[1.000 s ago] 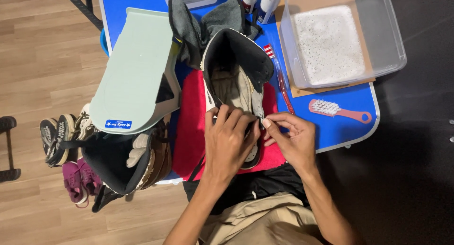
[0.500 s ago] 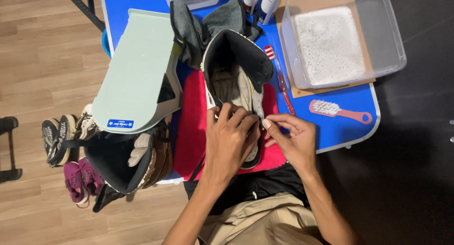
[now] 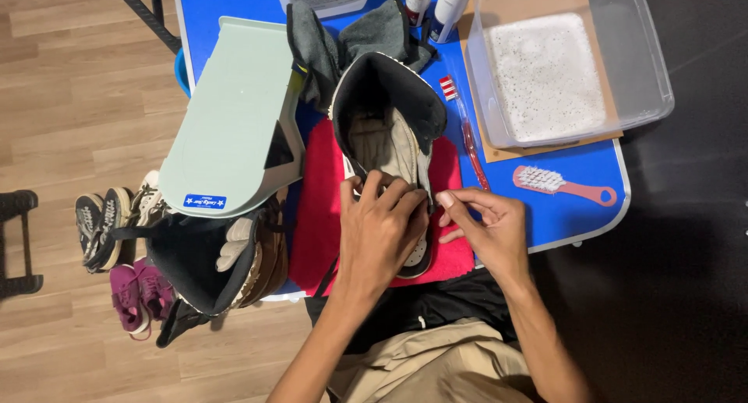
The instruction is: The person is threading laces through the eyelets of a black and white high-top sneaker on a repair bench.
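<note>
A high-top sneaker (image 3: 387,130), dark padded collar and pale tongue, lies on a red cloth (image 3: 326,216) on the blue desk (image 3: 580,216). The left hand (image 3: 379,232) curls over its perforated toe, gripping; the right hand (image 3: 483,224) pinches beside it, its catch unclear.

Left hand (image 3: 382,228) curled, fingers bent — right hand (image 3: 483,228) pinching.

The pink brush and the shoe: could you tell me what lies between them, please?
In the head view, a red toothbrush lies on the blue table between the pink brush and the shoe.
</note>
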